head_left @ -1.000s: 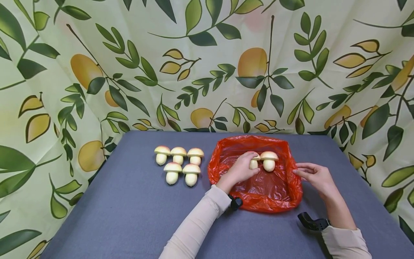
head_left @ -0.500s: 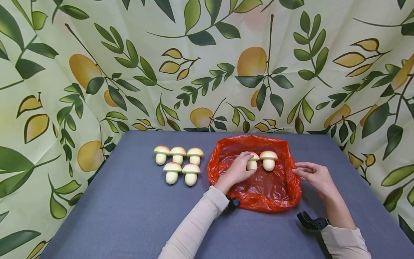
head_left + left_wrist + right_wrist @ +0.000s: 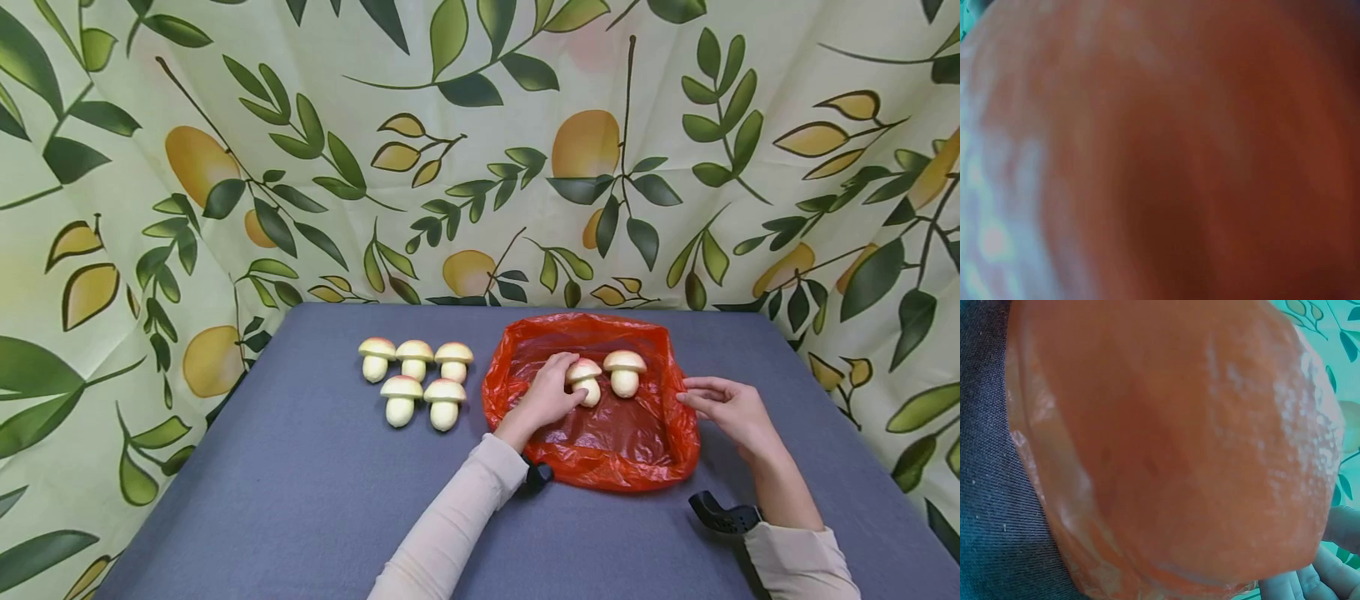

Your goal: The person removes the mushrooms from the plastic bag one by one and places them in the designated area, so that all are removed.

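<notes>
In the head view, a red plastic bag (image 3: 592, 479) lies spread wide, its rim rolled into a low wall. Two pale yellow mushrooms with a reddish blush on the cap are inside: an upright mushroom (image 3: 625, 372) and, left of it, a tilted mushroom (image 3: 586, 382). My left hand (image 3: 543, 398) reaches over the left rim and holds the tilted one between thumb and fingers. My right hand (image 3: 731, 408) pinches the bag's right edge; its fingers (image 3: 1329, 575) show below the bag in the right wrist view. Blurred red-orange plastic (image 3: 1166, 156) fills the left wrist view.
Left of the bag, several more mushrooms (image 3: 401, 400) stand in two rows on the grey-blue tabletop (image 3: 300, 500). A leaf-and-fruit patterned cloth (image 3: 480, 150) hangs behind and beside the table.
My left hand has drawn slightly left. The mushroom at its fingers has gone from upright to tilted and more of it shows. My right hand stays at the bag's edge.
</notes>
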A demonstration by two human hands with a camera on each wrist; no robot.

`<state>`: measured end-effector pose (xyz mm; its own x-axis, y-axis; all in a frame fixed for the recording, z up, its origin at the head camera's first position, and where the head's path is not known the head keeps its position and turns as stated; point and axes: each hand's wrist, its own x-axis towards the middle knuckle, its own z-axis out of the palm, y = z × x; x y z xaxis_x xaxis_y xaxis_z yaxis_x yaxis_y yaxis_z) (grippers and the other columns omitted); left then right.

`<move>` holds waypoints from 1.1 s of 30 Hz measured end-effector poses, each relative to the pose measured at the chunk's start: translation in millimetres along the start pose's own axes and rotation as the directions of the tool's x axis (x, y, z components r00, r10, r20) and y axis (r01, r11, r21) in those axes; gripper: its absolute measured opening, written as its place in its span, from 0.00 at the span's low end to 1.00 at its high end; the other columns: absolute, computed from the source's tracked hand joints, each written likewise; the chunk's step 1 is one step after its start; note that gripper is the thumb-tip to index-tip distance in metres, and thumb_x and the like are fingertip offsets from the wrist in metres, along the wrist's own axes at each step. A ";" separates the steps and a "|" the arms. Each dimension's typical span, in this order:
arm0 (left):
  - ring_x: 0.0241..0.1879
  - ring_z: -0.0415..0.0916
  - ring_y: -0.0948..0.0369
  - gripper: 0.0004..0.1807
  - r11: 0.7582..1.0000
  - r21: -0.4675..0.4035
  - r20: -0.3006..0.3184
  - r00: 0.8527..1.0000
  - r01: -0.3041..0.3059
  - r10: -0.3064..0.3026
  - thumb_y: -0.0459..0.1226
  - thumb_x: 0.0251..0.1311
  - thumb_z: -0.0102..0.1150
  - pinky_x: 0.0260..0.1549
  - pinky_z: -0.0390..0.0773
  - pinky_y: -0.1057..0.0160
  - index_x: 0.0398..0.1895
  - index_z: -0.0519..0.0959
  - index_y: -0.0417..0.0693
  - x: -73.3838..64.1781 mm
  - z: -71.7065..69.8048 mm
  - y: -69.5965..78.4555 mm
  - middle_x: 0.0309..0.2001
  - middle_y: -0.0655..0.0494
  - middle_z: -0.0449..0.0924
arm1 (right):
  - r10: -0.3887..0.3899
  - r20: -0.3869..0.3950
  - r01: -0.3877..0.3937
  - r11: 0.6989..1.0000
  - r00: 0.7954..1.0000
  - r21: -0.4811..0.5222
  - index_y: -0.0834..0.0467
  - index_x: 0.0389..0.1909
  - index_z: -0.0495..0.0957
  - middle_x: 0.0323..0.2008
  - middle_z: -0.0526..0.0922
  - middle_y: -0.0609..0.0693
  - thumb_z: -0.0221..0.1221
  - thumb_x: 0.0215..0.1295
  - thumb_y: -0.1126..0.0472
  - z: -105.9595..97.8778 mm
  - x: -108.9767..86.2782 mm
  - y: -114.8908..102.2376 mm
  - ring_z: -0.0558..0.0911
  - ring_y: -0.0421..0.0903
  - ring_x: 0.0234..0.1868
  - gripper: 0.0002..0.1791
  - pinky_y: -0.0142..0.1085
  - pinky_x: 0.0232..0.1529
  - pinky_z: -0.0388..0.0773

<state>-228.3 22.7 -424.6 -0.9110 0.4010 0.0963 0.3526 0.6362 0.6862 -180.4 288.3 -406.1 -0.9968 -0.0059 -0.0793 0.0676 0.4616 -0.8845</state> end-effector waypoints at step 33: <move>0.58 0.76 0.52 0.27 0.940 -0.282 -0.064 0.974 0.190 -0.216 0.40 0.61 0.62 0.59 0.76 0.56 0.63 0.69 0.43 10.8 15.2 -8.4 0.59 0.43 0.77 | 0.025 0.005 -0.025 0.999 1.000 -0.037 0.76 0.58 0.69 0.25 0.79 0.21 0.59 0.67 0.55 2.2 -0.3 -2.2 0.79 0.24 0.30 0.30 0.27 0.36 0.82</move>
<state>-237.9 31.6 -440.2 -0.9774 0.2113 -0.0080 0.0985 0.4886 0.8669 -180.2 285.4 -405.1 -0.9946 0.0009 -0.1037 0.0906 0.4937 -0.8649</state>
